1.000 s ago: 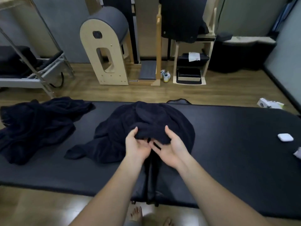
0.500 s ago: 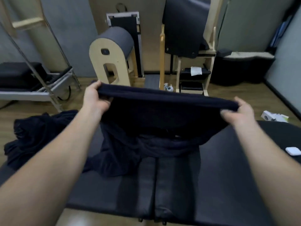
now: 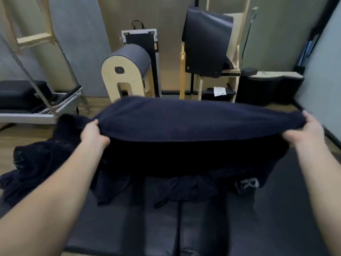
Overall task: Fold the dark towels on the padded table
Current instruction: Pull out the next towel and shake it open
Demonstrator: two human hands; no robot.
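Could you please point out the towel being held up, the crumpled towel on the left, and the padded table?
held towel [image 3: 193, 122]: head view, middle of its stretched top band.
crumpled towel [image 3: 36, 163]: head view, centre of the heap.
padded table [image 3: 276, 218]: head view, bare pad on the right.

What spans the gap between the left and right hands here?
In the head view, the dark towel stretches between the left hand and the right hand, each gripping one end.
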